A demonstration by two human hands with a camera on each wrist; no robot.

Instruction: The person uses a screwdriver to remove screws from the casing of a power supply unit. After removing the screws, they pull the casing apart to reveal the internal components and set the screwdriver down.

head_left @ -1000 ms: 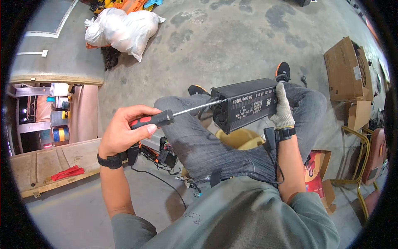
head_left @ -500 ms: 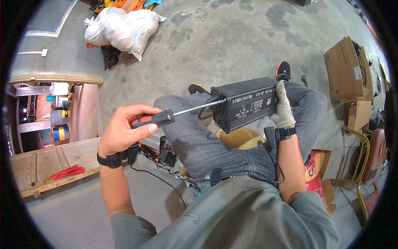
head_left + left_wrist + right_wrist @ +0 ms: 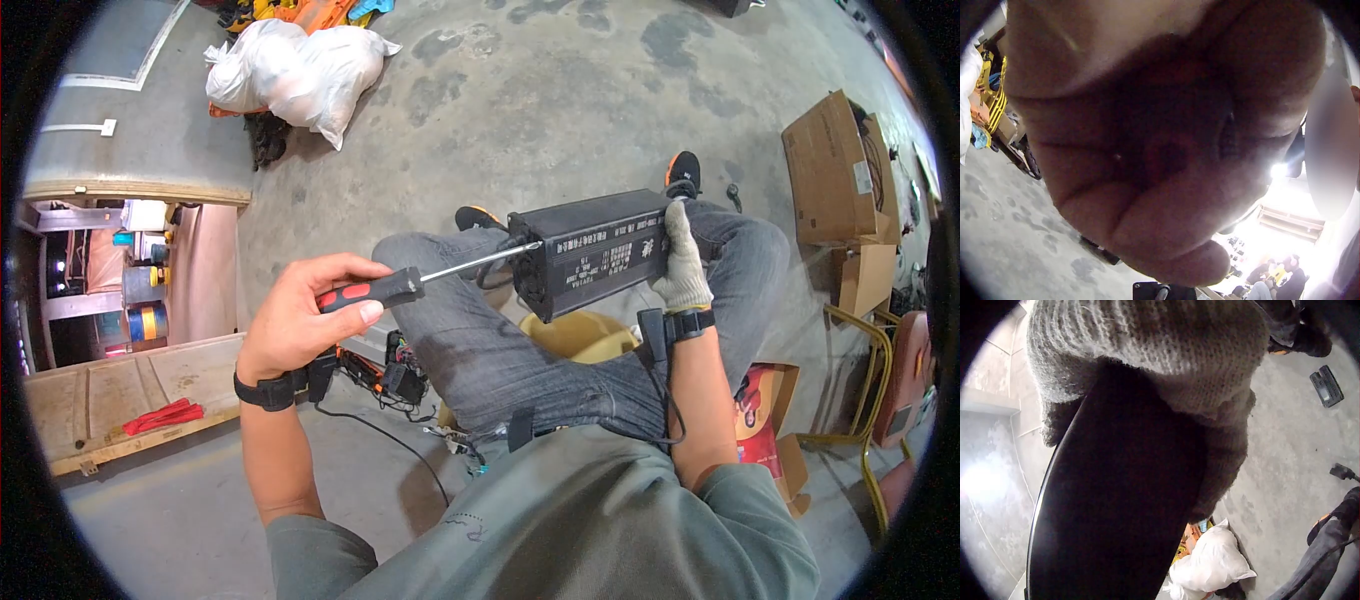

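My bare left hand (image 3: 285,315) grips the red-and-black handle of a screwdriver (image 3: 385,290). The screwdriver's metal shaft points right, its tip at the near upper corner of a black charger box (image 3: 600,265) with white printed lettering. A fan grille shows on the box's left end. Wearing a knitted glove, my right hand (image 3: 685,260) holds the box by its far right end, above my lap. The right wrist view has the glove (image 3: 1154,350) wrapped round the dark box (image 3: 1110,487). In the left wrist view, the curled palm (image 3: 1166,231) hides most of the handle.
A yellow bucket (image 3: 590,332) stands between my legs. Red gloves (image 3: 163,416) lie on a wooden bench (image 3: 110,385) at left, near tangled cables (image 3: 400,375). Cardboard boxes (image 3: 835,170) and a yellow-framed chair (image 3: 868,400) are at right; a white sack (image 3: 300,80) lies farther off.
Almost nothing differs. The screwdriver and left hand have shifted very slightly, with the tip staying at the box's corner; the right hand keeps its hold on the box.
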